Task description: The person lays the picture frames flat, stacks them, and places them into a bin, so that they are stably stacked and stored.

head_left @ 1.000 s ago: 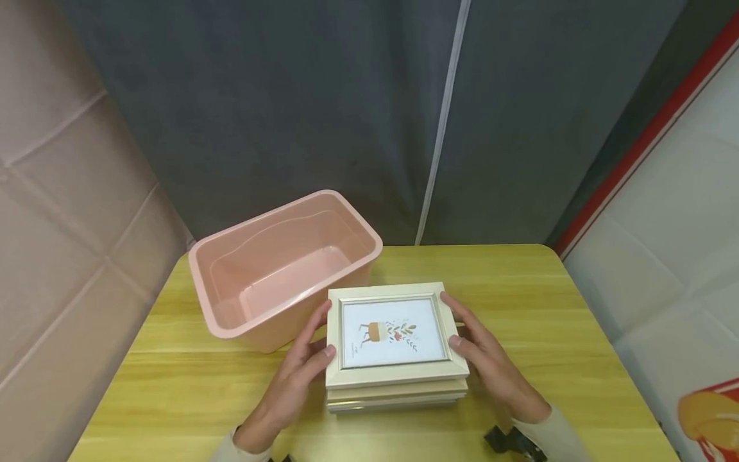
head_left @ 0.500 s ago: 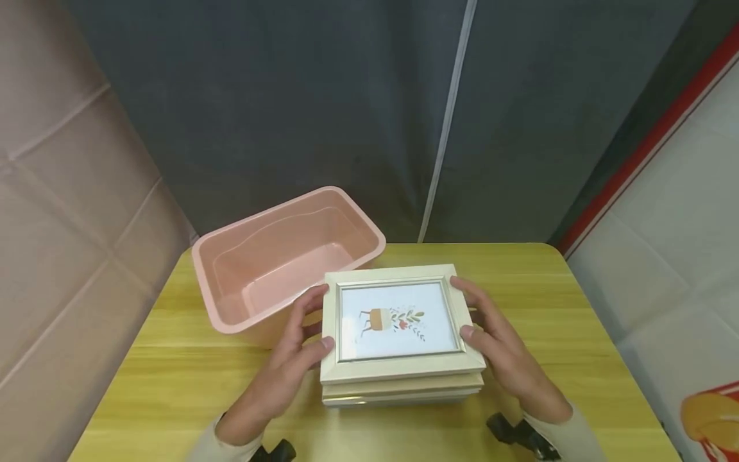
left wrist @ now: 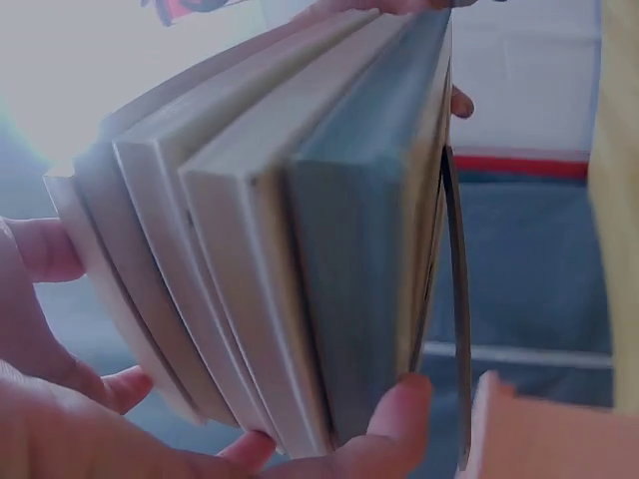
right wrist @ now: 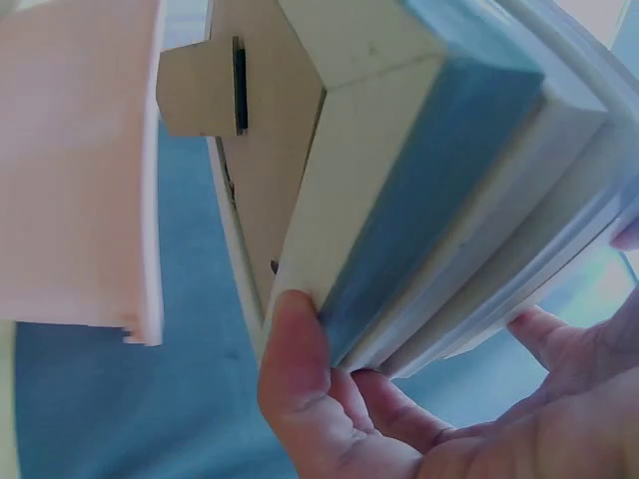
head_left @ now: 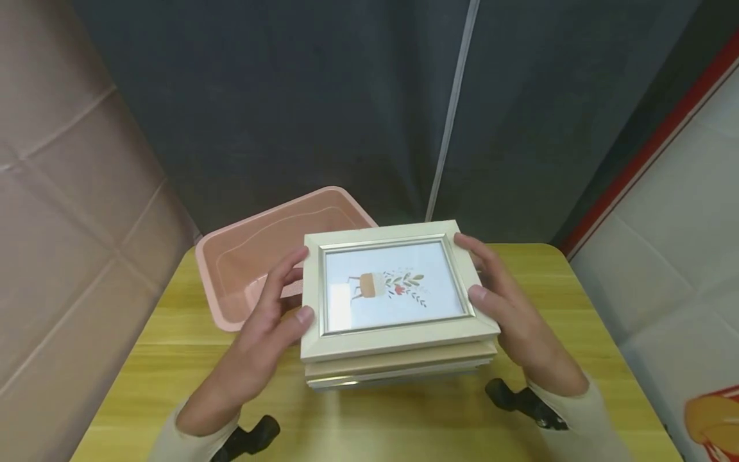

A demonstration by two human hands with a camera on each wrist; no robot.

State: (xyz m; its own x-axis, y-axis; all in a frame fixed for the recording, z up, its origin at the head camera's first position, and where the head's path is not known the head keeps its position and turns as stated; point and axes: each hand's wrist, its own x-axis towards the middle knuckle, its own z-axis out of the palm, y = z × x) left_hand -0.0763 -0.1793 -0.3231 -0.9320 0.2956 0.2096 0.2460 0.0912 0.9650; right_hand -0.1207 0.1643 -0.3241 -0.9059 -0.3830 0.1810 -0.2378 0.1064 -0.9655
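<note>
A stack of picture frames [head_left: 398,327] is held above the table between both hands. The top one is cream, with a print of a plant in a legged pot. My left hand [head_left: 254,340] grips the stack's left side, thumb near the top edge. On the right side, my right hand [head_left: 519,314] grips it the same way. A blue frame [left wrist: 349,289] lies lowest in the left wrist view, fingers curled under it. From the right wrist, the brown backing [right wrist: 275,110] of the bottom frame shows, its stand flap [right wrist: 200,88] sticking out.
A pink plastic bin [head_left: 231,282] stands at the back left of the wooden table [head_left: 548,295], partly hidden behind the frames. A dark grey curtain [head_left: 288,109] hangs behind. Pale walls close in both sides.
Both hands have raised the stack of picture frames off the table and moved it forward and slightly left. It now covers part of the bin. The bin itself has stayed in place.
</note>
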